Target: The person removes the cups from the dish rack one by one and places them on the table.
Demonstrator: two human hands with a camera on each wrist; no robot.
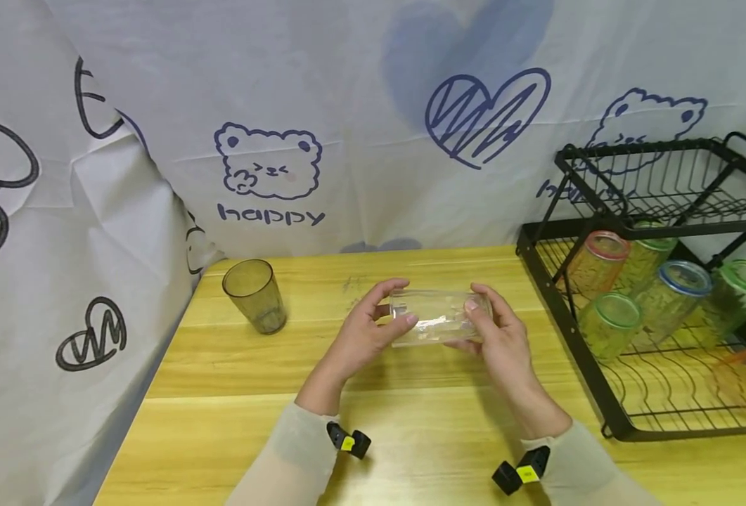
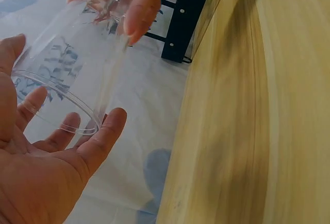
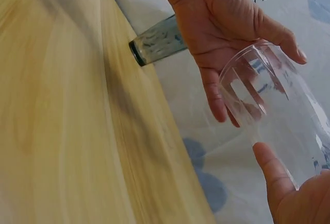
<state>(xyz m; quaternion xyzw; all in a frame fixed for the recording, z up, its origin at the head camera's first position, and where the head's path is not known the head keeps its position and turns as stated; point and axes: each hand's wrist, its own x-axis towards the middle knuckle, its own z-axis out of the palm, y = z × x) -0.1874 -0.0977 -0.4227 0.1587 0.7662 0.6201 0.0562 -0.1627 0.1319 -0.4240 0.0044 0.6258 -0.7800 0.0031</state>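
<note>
Above the table [image 1: 221, 393], left hand [image 1: 361, 330] and right hand [image 1: 504, 342] grip clear tumbler [image 1: 439, 309]; blue-rimmed glass [image 1: 666, 308]: head view only

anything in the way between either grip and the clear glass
No, nothing visible: the left grip and right grip are around opposite ends of the clear glass. The brown glass stands apart, left; the rack apart, right.

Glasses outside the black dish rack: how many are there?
2. The clear glass, on its side, is held by the left hand and right hand; the brown glass stands on the wooden table, at left. None seems hidden.
</note>
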